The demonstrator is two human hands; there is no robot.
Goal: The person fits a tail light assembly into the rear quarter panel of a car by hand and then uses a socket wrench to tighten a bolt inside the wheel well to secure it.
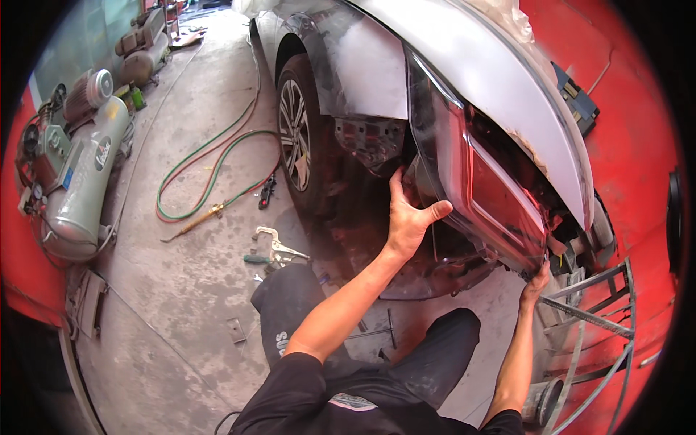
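A large car headlight (504, 190) with a clear lens and red reflections sits at the front corner of a car whose bumper is off. My left hand (408, 226) grips its inner left edge, thumb over the front and the other fingers partly hidden against its side. At the lamp's lower right corner, my right hand (535, 284) is closed around the edge, fingers partly out of sight. Above the lamp curves the pale grey hood (500, 54), its edge rough. To the left, the fender (370, 69) has a whitish patch, with a dark bracket (370, 138) below.
Locking pliers (275, 245) and a green-handled tool (255, 259) lie by my knee. A brass torch (212, 212) with red and green hoses (217, 156) lies near the wheel (293, 119). An air compressor (90, 177) stands left; a metal frame (594, 319) stands right.
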